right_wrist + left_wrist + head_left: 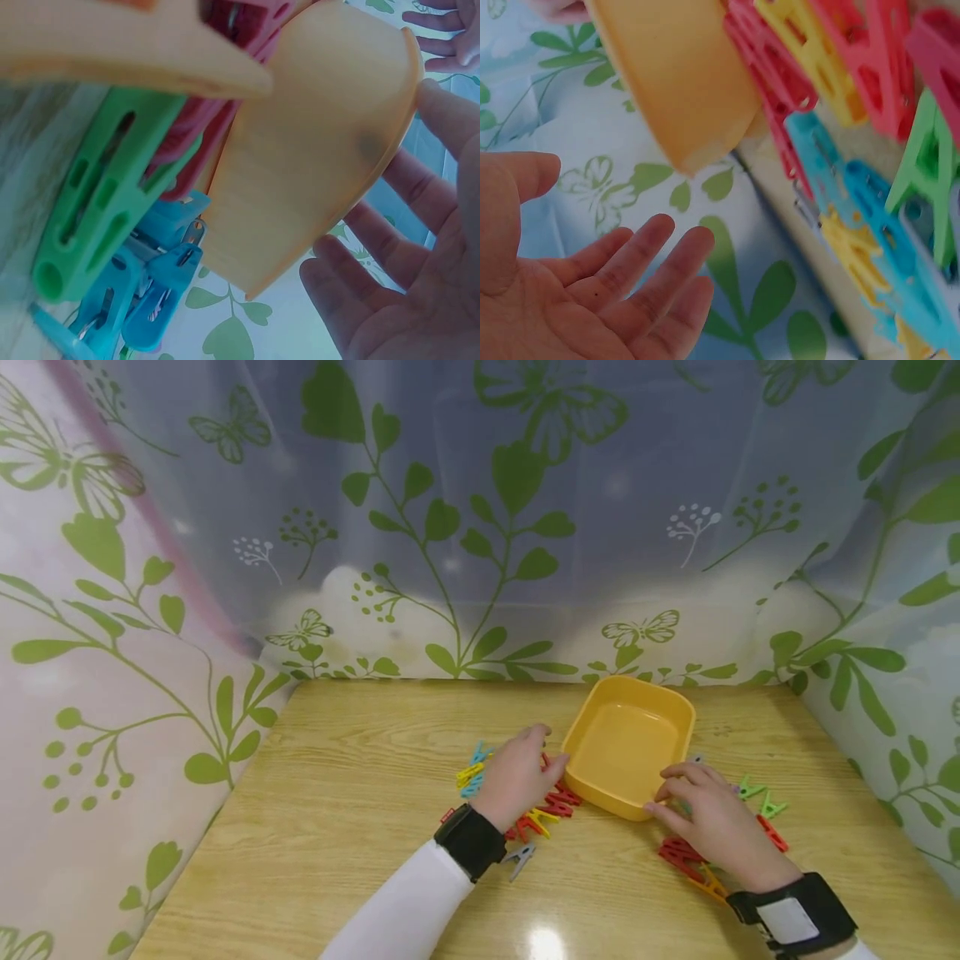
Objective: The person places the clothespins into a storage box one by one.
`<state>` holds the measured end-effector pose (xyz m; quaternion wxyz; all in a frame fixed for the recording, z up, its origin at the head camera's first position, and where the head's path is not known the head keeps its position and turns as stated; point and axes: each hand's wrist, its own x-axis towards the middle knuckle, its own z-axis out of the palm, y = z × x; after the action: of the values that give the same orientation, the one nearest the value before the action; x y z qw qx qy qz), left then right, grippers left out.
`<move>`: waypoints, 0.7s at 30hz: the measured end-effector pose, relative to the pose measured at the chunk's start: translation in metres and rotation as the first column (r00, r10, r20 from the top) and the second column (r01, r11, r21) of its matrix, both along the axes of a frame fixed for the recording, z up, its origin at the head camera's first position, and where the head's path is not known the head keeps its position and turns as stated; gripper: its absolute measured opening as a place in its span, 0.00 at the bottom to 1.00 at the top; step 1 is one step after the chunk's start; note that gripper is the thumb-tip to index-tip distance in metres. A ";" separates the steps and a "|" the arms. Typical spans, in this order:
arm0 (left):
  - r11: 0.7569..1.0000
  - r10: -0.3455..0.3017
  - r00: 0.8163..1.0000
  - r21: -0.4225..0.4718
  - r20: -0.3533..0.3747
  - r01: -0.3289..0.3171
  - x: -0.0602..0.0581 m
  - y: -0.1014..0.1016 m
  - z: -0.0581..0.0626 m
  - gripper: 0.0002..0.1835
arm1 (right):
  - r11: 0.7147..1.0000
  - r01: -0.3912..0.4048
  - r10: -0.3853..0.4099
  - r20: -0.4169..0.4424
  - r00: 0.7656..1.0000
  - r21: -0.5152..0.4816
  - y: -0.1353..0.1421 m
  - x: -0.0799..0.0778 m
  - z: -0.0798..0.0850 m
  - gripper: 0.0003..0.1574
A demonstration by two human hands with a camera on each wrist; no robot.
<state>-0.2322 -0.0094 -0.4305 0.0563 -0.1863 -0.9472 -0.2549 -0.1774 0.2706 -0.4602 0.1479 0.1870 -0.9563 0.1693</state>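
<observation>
A yellow-orange plastic box (626, 747) sits on the wooden table, with nothing inside. My left hand (517, 777) hovers at the box's left side, above a group of clothespins (472, 781). In the left wrist view its fingers (656, 240) are spread loosely and hold nothing. My right hand (712, 818) is at the box's near right corner, thumb right at the rim. The right wrist view shows its fingers (390, 232) extended along the rim of the box (307, 150), not curled round it. More clothespins (682, 853) lie under and around the right hand.
A grey clothespin (521, 860) lies nearest to me, below the left hand. Green clothespins (761, 793) and a red clothespin (772, 833) lie right of the right hand. A leaf-patterned curtain (465, 527) rises behind the table (337, 810) and at both sides.
</observation>
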 end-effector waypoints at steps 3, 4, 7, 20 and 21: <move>1.000 0.005 0.998 -0.001 0.066 -0.005 -0.002 0.005 -0.004 0.30 | 1.000 -0.013 0.013 -0.013 1.000 -0.004 0.002 0.000 0.000 0.08; 1.000 0.006 0.996 0.001 0.086 -0.006 -0.002 0.007 -0.004 0.30 | 1.000 -0.014 0.014 -0.012 1.000 -0.004 0.002 0.000 -0.001 0.08; 1.000 -0.006 0.992 0.009 0.129 0.005 -0.003 0.010 -0.006 0.29 | 1.000 -0.009 0.009 -0.002 1.000 -0.001 0.004 0.000 0.000 0.08; 0.999 -0.034 0.986 -0.017 0.163 0.037 -0.007 0.015 -0.015 0.25 | 1.000 -0.013 0.014 -0.021 1.000 0.013 0.007 0.003 0.000 0.08; 0.999 -0.034 0.986 -0.023 0.165 0.038 -0.007 0.015 -0.015 0.25 | 1.000 -0.013 0.013 -0.015 1.000 0.012 0.007 0.003 0.000 0.08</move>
<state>-0.2391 0.0060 -0.4456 -0.0290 -0.1824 -0.9484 -0.2578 -0.1745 0.2776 -0.4606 0.1528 0.1955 -0.9549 0.1630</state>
